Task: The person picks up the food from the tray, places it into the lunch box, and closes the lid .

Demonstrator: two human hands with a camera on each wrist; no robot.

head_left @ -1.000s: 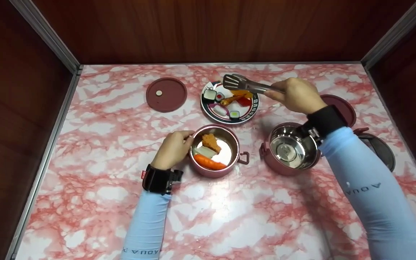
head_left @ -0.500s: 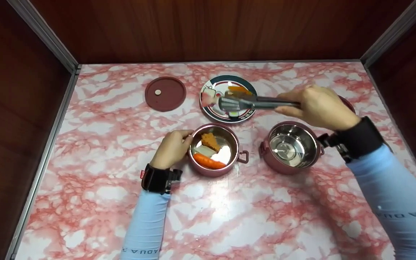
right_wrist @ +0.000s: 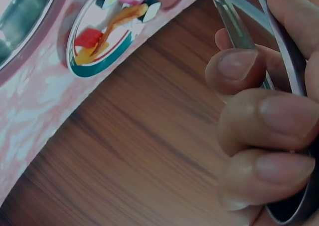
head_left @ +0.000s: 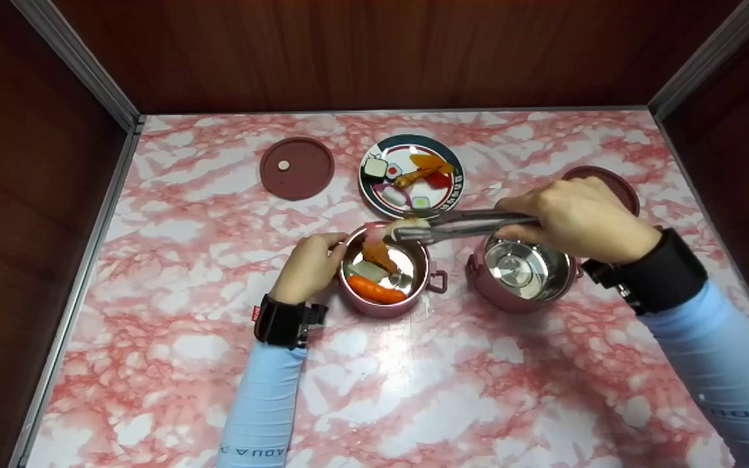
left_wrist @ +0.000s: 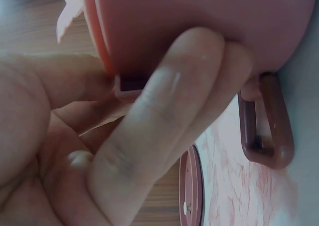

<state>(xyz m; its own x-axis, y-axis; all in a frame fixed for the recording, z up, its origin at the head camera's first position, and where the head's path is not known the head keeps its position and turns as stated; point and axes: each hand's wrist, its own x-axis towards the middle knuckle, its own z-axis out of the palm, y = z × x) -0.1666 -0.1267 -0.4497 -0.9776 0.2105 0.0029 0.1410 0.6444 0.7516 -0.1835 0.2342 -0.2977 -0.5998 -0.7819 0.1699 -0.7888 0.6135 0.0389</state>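
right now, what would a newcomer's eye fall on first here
Probably the metal tongs in the right hand's grip, with a blurred pink piece at their tips over the far side of the left pot. Next, the bright orange piece inside that pot, then the patterned plate beyond.

White glare spots the tabletop (head_left: pixel 374 370), and the tongs (head_left: pixel 456 231) look blurred.

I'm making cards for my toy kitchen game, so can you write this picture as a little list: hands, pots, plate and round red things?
Left hand: holds the left pot at its side
Right hand: grips metal tongs
Tongs' tips: over the left pot, with a blurred pink-and-white piece
Inside left pot: orange piece, brown piece, pale piece
Right pot: shiny inside
Plate: behind the pots, holding colourful pieces
Round red things: left disc; right disc, partly hidden
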